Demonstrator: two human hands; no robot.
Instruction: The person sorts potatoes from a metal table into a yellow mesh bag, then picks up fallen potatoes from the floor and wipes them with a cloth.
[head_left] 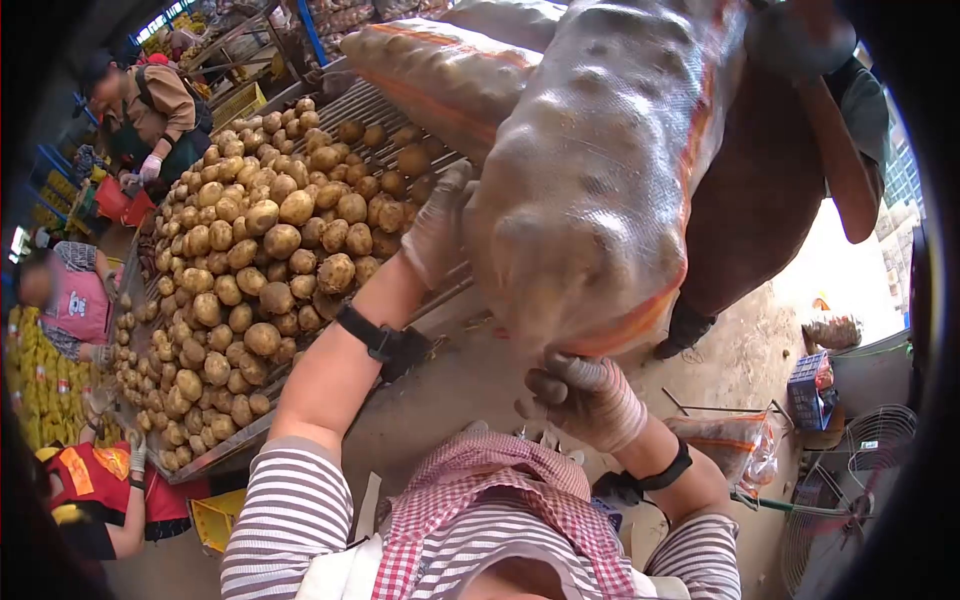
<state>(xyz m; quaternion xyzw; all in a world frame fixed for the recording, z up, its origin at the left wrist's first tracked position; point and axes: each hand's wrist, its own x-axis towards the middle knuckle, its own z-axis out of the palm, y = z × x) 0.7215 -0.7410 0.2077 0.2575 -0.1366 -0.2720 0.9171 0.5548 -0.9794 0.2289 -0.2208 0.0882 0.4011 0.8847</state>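
A large woven mesh sack of potatoes (600, 170) with an orange stripe hangs tilted in front of me, bulging with lumps. My left hand (438, 228), in a pale glove with dark fingers, is pressed to the sack's left side, its fingers curled against it and partly hidden. Below the lower end, my right hand (597, 400) has its gloved fingers bent, the tips at the sack's bottom edge by the orange stripe. Beside my left arm, loose potatoes (270, 250) cover a slatted metal sorting table (440, 300).
A person in dark clothing (765, 180) stands close behind the sack at right. More full sacks (440, 75) lie at the table's far end. Other people work along the left side. A fan (850, 490), a blue crate (808, 390) and another sack (725, 445) stand at right.
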